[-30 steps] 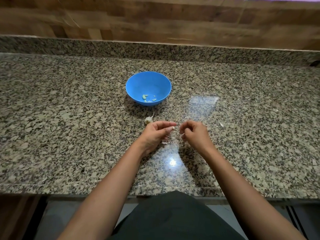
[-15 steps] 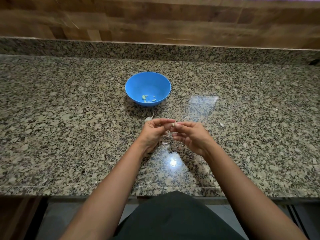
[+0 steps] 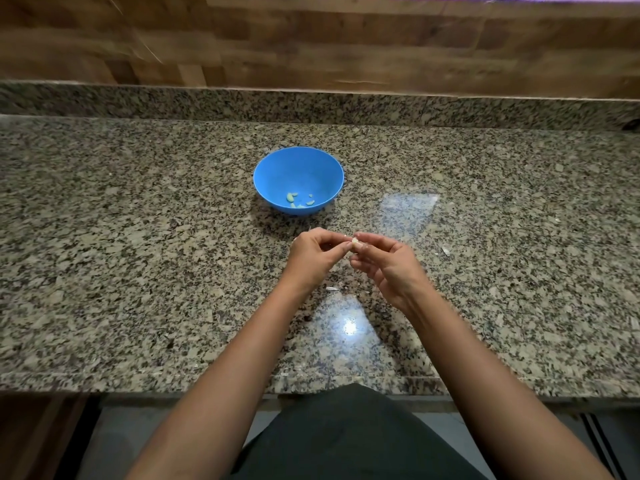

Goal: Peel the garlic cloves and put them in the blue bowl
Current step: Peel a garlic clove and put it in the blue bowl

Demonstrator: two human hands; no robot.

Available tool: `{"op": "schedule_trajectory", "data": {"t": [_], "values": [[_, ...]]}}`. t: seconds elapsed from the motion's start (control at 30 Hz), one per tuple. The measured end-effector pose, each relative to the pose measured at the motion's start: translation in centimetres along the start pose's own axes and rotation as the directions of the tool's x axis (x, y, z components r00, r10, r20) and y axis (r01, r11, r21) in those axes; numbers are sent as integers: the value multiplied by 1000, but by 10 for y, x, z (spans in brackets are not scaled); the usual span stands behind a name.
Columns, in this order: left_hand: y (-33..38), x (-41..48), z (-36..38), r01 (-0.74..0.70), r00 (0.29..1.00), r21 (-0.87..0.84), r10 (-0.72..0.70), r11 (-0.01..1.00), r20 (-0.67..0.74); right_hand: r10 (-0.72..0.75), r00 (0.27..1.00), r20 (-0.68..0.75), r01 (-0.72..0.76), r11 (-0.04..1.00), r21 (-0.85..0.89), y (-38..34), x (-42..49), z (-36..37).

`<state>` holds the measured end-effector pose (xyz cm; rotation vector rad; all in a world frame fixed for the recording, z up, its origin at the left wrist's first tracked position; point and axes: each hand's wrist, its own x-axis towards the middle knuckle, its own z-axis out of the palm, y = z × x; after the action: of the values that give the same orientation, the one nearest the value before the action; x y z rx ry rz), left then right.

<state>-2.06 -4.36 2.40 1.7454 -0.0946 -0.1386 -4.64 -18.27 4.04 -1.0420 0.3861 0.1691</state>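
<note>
Head view: a person stands at the near edge of a speckled granite worktop (image 3: 138, 271), both bare forearms reaching forward over it.
Left hand: the left hand (image 3: 311, 254) is curled, thumb and forefinger pinching one end of a small pale garlic clove (image 3: 355, 241).
Right hand: the right hand (image 3: 384, 261) meets it, fingertips nipping the same clove from the other side; the two hands touch at the clove, held above the middle of the worktop.
Blue bowl: the blue bowl (image 3: 322, 164) sits beyond the hands, toward the back edge, with a few pale peeled cloves (image 3: 292, 197) at its bottom.
Scraps: a pale skin scrap (image 3: 331, 288) lies on the worktop under the left wrist; another flake (image 3: 445, 251) lies to the right of the right hand.
Peel state: whether skin remains on the held clove is too small to tell.
Risk, slipping: the clove is tiny and likely slick, so a hard pull could shoot it onto the worktop or off the near edge.
Risk, bowl: loose skin clinging to fingers could drop into the bowl with the clove.
Risk, missed toss: the bowl stands apart from the hands, so a careless release could land short.
</note>
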Motion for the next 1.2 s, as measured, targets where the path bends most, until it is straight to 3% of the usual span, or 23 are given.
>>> {"op": "schedule_trajectory", "data": {"t": [0.13, 0.33, 0.7, 1.2], "values": [[1, -1, 2, -57, 998, 121, 60, 991, -22, -103, 993, -48, 99, 991, -88, 5, -3, 3], [3, -4, 10, -52, 998, 94, 55, 994, -24, -171, 979, -112, 157, 980, -123, 13, -2, 5], [-3, -7, 13, -118, 987, 245, 142, 962, -81, -55, 998, -29, 55, 998, 21, 13, 0, 2], [3, -10, 9, -145, 985, 278, 166, 950, -52, -31, 999, -21, 32, 999, 32, 8, -2, -1]]}}
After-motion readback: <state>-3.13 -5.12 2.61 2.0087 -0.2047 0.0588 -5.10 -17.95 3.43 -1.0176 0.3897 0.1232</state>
